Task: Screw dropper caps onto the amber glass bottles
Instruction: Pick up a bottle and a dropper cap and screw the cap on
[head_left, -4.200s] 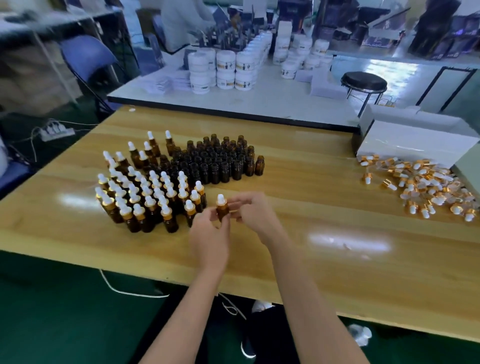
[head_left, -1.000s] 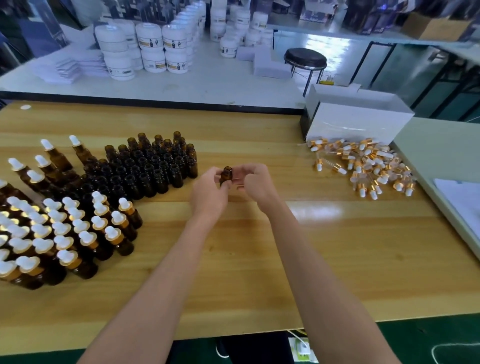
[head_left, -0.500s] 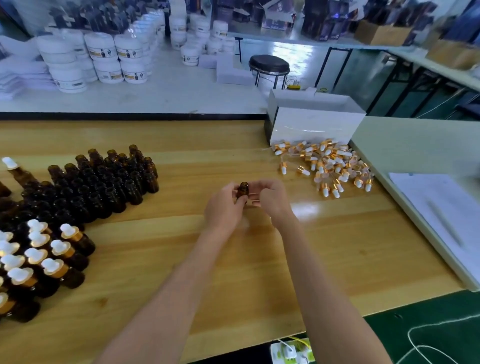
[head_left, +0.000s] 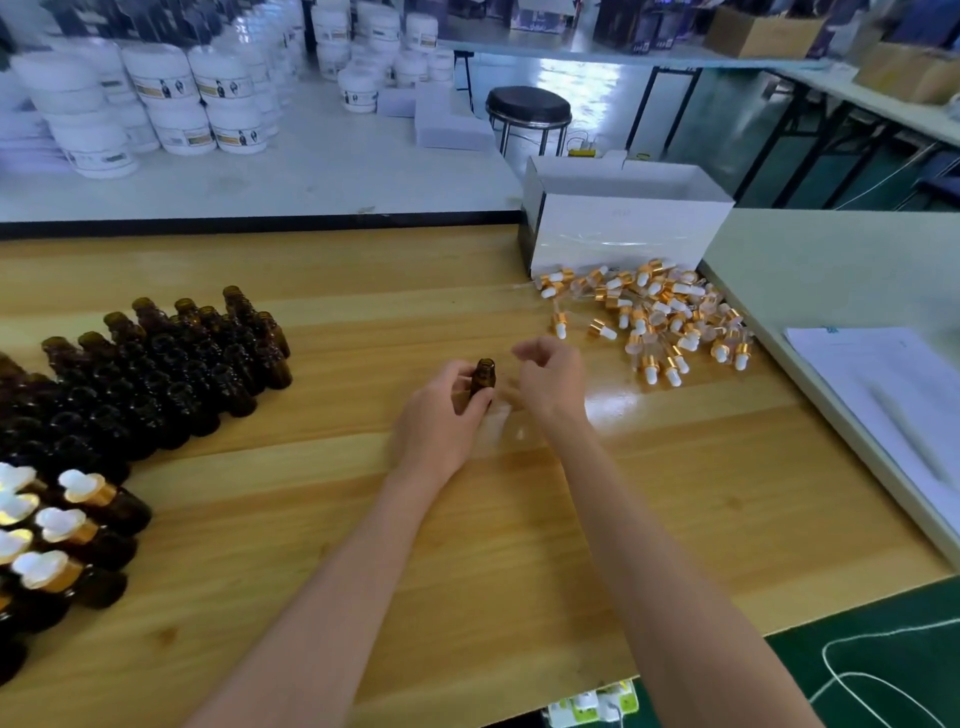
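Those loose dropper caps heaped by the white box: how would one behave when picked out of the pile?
Probably light: each dropper cap is small beside the right hand. The thin clear pipettes look fragile and could snag neighbours in the tangled heap. Lying on their sides, round collars may roll on the smooth table.

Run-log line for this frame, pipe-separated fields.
left hand: holds uncapped amber bottle | right hand: loosely curled, no cap | dropper caps: loose pile, untouched
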